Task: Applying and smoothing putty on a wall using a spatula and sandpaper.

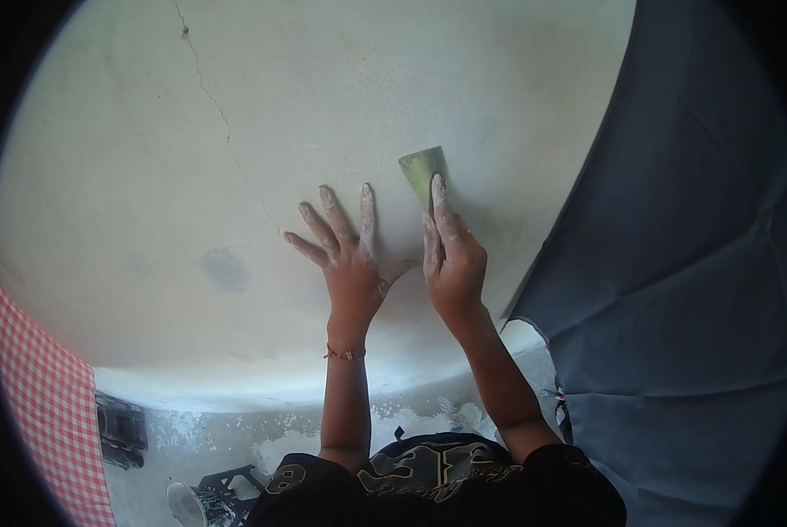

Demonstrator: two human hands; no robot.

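Observation:
My left hand (pixel 352 250) lies spread on the pale wall (pixel 323 105), fingers apart and dusted with white. To its right, my right hand (pixel 455 263) grips a putty knife (pixel 423 169) with a greenish, worn blade. The index finger stretches along the blade, whose wide edge points up the wall. The knife's handle is hidden inside the hand. Up and to the left of my left hand, a thin crack (pixel 220 112) runs down the wall and ends close to the fingertips. A grey patch (pixel 225 269) marks the wall left of that hand.
A dark grey cloth (pixel 674 290) hangs along the right side. Red-and-white checked fabric (pixel 46 386) hangs at the lower left, beside a black plastic object (pixel 122 430). On the white-spattered floor (pixel 261 430), a clear container (pixel 185 503) sits by a black plastic frame (pixel 233 492).

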